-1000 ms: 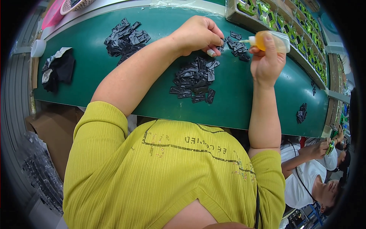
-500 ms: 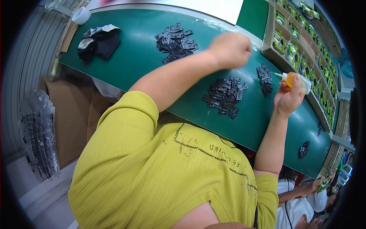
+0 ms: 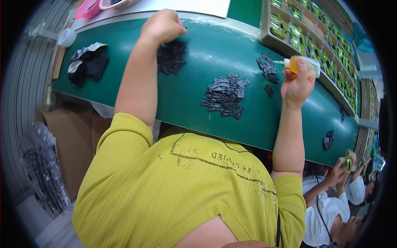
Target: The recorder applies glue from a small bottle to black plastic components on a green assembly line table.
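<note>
Green covers the whole top of the long desk [image 3: 198, 70], which runs across the upper part of the view and bends with the lens. On its far right side stands a long tray [image 3: 276, 41] with many small compartments that hold green parts.

The left hand [image 3: 163, 25] is closed into a fist at the far edge of the desk, just beside and partly over a dark pile of small black pieces [image 3: 171, 58]. I cannot tell if something is inside the fist.

The right hand [image 3: 297, 84] is wrapped around a small squeeze bottle [image 3: 304, 66] with yellow-orange liquid. The bottle lies almost sideways in the grip and its white nozzle points to the left, just above a few scattered black pieces [image 3: 266, 68].

Between the two arms, near the middle of the desk, lies a flat heap of grey-black pieces [image 3: 225, 96].

Far to the left rests a black and white cloth bundle [image 3: 87, 62], and a white cup [image 3: 67, 37] stands at the corner. A pink basket [image 3: 93, 6] is behind the desk. At the lower right another person [image 3: 331, 206] in white is seated.
</note>
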